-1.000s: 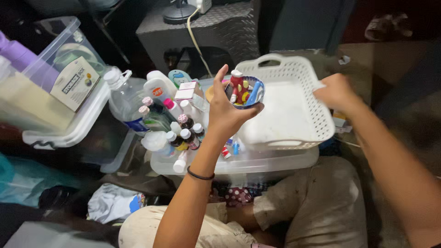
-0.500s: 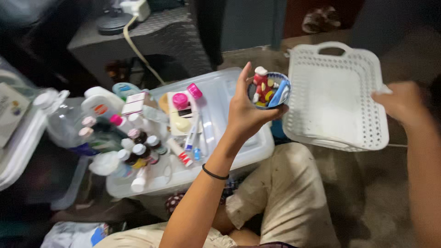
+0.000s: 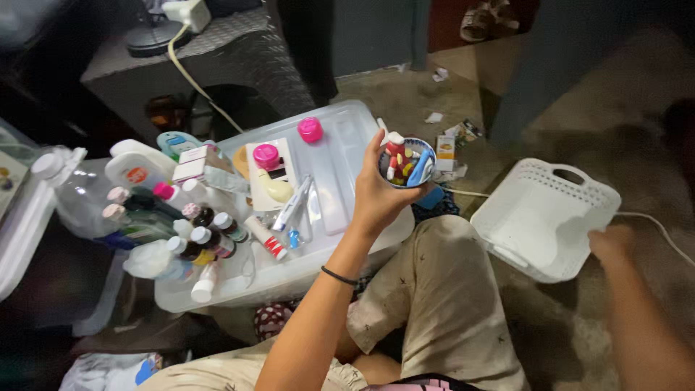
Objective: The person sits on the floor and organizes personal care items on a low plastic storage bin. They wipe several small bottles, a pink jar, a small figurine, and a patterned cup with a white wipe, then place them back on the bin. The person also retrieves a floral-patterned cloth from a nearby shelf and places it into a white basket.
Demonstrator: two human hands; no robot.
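cluttered floor, bottles crowd clear bin lid (image 3: 347,156); left hand (image 3: 376,195) cups small bowl (image 3: 407,162) of trinkets, right hand (image 3: 612,242) pinches white basket (image 3: 543,217) edge on floor.

Mostly plastic under my hands, glossy against a rough floor.

I see the small bowl (image 3: 407,161) in my left hand (image 3: 376,199) looking glazed and shiny, its contents smooth plastic. The white basket (image 3: 544,217) at my right hand (image 3: 612,242) is matt perforated plastic. The storage-box lid (image 3: 340,174) is translucent, slick plastic; the bottles (image 3: 195,232) at its left edge are glossy with smooth caps. My trousers (image 3: 441,297) are soft matt cloth. The floor (image 3: 637,137) looks coarse and dull.
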